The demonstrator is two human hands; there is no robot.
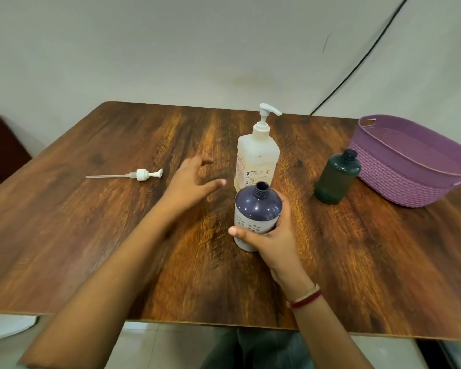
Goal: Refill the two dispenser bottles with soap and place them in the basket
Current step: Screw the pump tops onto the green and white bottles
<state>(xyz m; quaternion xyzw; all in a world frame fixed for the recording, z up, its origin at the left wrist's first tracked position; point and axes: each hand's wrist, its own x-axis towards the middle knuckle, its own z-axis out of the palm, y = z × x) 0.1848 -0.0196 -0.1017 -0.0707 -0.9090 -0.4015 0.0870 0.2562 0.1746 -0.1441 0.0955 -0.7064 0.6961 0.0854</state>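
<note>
A dark purple dispenser bottle (256,209) with a white flowered band stands upright on the table, its neck uncapped. My right hand (273,239) grips its lower body. Its white pump head (133,175) lies on its side at the left. My left hand (190,182) hovers above the table with fingers spread and relaxed, holding nothing, between the pump head and the bottles. Just behind the purple bottle stands a clear square bottle (257,158) with a white pump fitted. A dark green bottle (337,178) with a black cap stands to the right, beside the purple woven basket (399,182).
The wooden table (91,235) has its near edge just below my forearms. The basket sits at the right edge. A black cable (357,65) runs down the wall behind. A dark red seat (0,145) is at the far left.
</note>
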